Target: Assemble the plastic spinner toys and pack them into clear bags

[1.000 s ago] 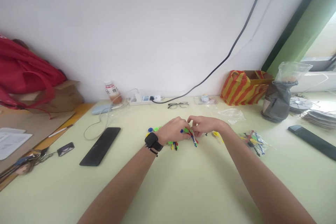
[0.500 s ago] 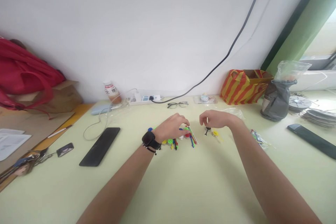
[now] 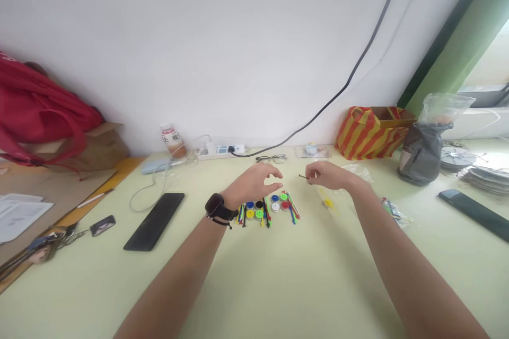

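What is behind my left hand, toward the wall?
Beyond your left hand are a pair of eyeglasses and a white power strip. The hand covers a patch of the tabletop, so whatever lies there cannot be seen.

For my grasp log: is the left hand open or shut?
Open: the left hand shows a gap between thumb and fingers, nothing held there.

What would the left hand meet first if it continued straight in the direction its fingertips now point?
Probably the small dark piece sticking out of the right hand, toward which the left hand points. Depth is unclear, so it might pass above or below.
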A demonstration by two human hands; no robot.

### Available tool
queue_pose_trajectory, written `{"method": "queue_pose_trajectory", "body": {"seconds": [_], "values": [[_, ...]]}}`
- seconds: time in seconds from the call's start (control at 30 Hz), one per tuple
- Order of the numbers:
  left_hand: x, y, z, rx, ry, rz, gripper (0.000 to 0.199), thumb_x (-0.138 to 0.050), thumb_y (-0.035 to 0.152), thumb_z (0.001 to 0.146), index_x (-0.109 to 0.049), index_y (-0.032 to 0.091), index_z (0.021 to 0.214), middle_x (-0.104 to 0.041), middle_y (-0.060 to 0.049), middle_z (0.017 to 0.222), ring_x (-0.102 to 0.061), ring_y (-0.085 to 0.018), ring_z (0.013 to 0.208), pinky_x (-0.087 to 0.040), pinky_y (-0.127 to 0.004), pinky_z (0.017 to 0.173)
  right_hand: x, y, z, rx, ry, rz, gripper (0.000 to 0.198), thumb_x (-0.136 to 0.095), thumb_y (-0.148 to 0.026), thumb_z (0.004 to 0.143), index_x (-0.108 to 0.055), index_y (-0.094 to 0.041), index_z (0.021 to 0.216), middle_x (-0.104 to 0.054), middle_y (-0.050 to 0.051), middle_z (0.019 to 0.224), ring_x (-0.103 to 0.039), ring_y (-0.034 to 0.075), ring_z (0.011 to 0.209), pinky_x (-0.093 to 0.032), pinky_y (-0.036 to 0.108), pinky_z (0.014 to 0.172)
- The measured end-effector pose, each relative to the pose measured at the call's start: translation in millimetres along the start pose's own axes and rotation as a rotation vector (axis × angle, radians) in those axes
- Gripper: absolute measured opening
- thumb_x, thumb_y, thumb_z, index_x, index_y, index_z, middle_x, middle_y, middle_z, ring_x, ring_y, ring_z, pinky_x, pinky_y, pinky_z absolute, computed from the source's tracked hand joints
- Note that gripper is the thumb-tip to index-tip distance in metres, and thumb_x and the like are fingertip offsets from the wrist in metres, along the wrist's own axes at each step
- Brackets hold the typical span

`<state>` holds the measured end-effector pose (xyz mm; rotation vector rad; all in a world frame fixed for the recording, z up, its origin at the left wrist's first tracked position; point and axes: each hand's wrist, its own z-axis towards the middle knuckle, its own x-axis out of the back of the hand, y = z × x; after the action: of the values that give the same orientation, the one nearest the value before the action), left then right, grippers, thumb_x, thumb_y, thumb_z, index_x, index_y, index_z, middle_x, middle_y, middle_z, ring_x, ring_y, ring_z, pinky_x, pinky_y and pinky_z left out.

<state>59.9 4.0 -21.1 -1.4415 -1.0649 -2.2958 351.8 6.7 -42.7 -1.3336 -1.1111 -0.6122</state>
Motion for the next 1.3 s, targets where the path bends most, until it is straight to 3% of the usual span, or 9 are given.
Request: {"method": "queue_pose_trajectory", "body": {"seconds": [0.2, 0.3, 0.43, 0.57, 0.77, 0.97, 1.07, 1.13, 1.3], "values": [[0, -7, 0, -0.015, -0.137, 0.021, 0.039, -0.082, 0.044, 0.078, -0.075, 0.027, 0.112, -0.073, -0.004, 0.115, -0.064, -0.027, 0.105, -0.050, -0.035, 0.088, 3, -12, 2, 0.162, 0.203, 0.160, 0.012, -0.054, -0.033, 0.094, -0.050, -0.024, 0.087, -0.067, 0.002, 0.084, -0.063, 0.019, 0.079, -0.049, 0.030, 0.071], [-11, -11, 1, 0.026, -0.237, 0.071, 0.039, -0.086, 0.044, 0.072, -0.078, 0.025, 0.105, -0.074, -0.006, 0.111, -0.064, -0.030, 0.108, -0.049, -0.035, 0.087, 2, -17, 2, 0.183, 0.173, 0.226, 0.013, -0.056, -0.033, 0.093, -0.050, -0.024, 0.086, -0.067, 0.001, 0.080, -0.063, 0.019, 0.075, -0.049, 0.031, 0.068], [-22, -16, 2, 0.077, -0.268, 0.073, 0.034, -0.086, 0.044, 0.070, -0.081, 0.024, 0.097, -0.075, -0.007, 0.106, -0.067, -0.030, 0.105, -0.050, -0.034, 0.083, 2, -25, -2, 0.135, 0.099, 0.271, 0.008, -0.058, -0.031, 0.091, -0.053, -0.023, 0.090, -0.070, 0.003, 0.085, -0.064, 0.019, 0.079, -0.049, 0.030, 0.069], [-18, -19, 1, 0.046, -0.211, 0.025, 0.036, -0.083, 0.045, 0.074, -0.079, 0.023, 0.103, -0.077, -0.007, 0.106, -0.068, -0.029, 0.101, -0.051, -0.034, 0.081, 2, -38, -6, 0.099, 0.012, 0.353, 0.008, -0.057, -0.023, 0.087, -0.056, -0.022, 0.095, -0.071, 0.004, 0.088, -0.064, 0.019, 0.082, -0.048, 0.028, 0.070], [-3, -1, 2, -0.019, 0.042, -0.201, 0.032, -0.071, 0.047, 0.089, -0.069, 0.022, 0.108, -0.074, -0.006, 0.110, -0.068, -0.021, 0.093, -0.055, -0.033, 0.080, -4, -61, -8, 0.182, -0.038, 0.557, 0.013, -0.055, -0.020, 0.084, -0.053, -0.022, 0.096, -0.064, 0.000, 0.082, -0.061, 0.017, 0.078, -0.047, 0.026, 0.068], [1, 21, 6, -0.126, 0.137, -0.276, 0.012, -0.064, 0.029, 0.093, -0.070, 0.020, 0.098, -0.075, -0.003, 0.095, -0.067, -0.017, 0.086, -0.055, -0.031, 0.084, -10, -75, -7, 0.284, -0.036, 0.709, 0.011, -0.056, -0.022, 0.082, -0.052, -0.022, 0.092, -0.061, -0.001, 0.083, -0.061, 0.016, 0.079, -0.047, 0.027, 0.072], [2, 21, 5, -0.110, 0.114, -0.302, 0.008, -0.065, 0.025, 0.090, -0.070, 0.019, 0.089, -0.074, -0.002, 0.088, -0.067, -0.016, 0.081, -0.055, -0.029, 0.078, -14, -75, -4, 0.276, -0.007, 0.631, 0.009, -0.055, -0.026, 0.083, -0.051, -0.023, 0.091, -0.060, -0.001, 0.086, -0.057, 0.015, 0.078, -0.044, 0.026, 0.068], [1, 18, 4, -0.077, 0.068, -0.337, 0.009, -0.068, 0.025, 0.088, -0.068, 0.018, 0.083, -0.073, -0.002, 0.081, -0.068, -0.016, 0.076, -0.054, -0.027, 0.072, -16, -72, -1, 0.195, 0.020, 0.454, 0.008, -0.051, -0.028, 0.087, -0.052, -0.023, 0.094, -0.060, -0.001, 0.089, -0.055, 0.016, 0.079, -0.042, 0.025, 0.066], [-9, 15, 1, -0.038, -0.216, -0.385, 0.016, -0.077, 0.029, 0.081, -0.068, 0.017, 0.075, -0.073, -0.002, 0.074, -0.069, -0.017, 0.069, -0.050, -0.026, 0.061, -19, -52, 3, -0.074, -0.102, 0.137, 0.025, -0.059, -0.019, 0.081, -0.057, -0.022, 0.106, -0.067, 0.005, 0.096, -0.061, 0.019, 0.078, -0.043, 0.028, 0.064]]}}
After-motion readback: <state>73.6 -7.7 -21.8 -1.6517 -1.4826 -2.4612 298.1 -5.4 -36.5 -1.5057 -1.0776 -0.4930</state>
